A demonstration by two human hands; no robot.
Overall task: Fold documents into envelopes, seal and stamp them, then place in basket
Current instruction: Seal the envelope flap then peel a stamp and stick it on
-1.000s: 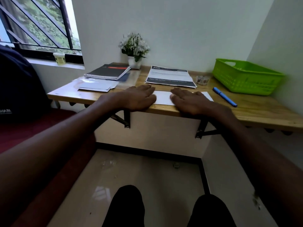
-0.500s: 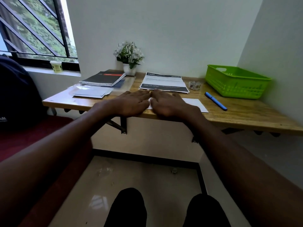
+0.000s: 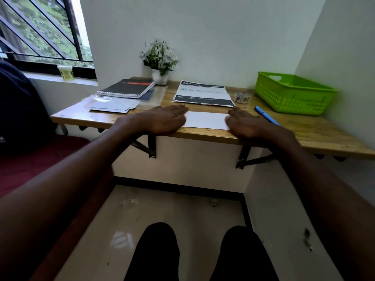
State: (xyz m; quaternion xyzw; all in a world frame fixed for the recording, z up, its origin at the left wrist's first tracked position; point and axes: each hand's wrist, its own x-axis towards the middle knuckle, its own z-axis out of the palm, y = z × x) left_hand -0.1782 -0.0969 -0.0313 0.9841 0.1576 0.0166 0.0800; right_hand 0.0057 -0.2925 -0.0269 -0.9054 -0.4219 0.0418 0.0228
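At the bench's (image 3: 304,132) front edge, left hand (image 3: 164,120) and right hand (image 3: 246,124) press flat, fingers straight, on the folded paper (image 3: 206,120). Envelopes (image 3: 113,105), stamping and the basket (image 3: 294,94) remain.

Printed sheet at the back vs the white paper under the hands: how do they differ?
The printed sheet carries text and dark bands; the white paper looks blank. The sheet lies untouched farther back; the paper sits at the desk edge, pressed flat by left hand and right hand. Both lie flat.
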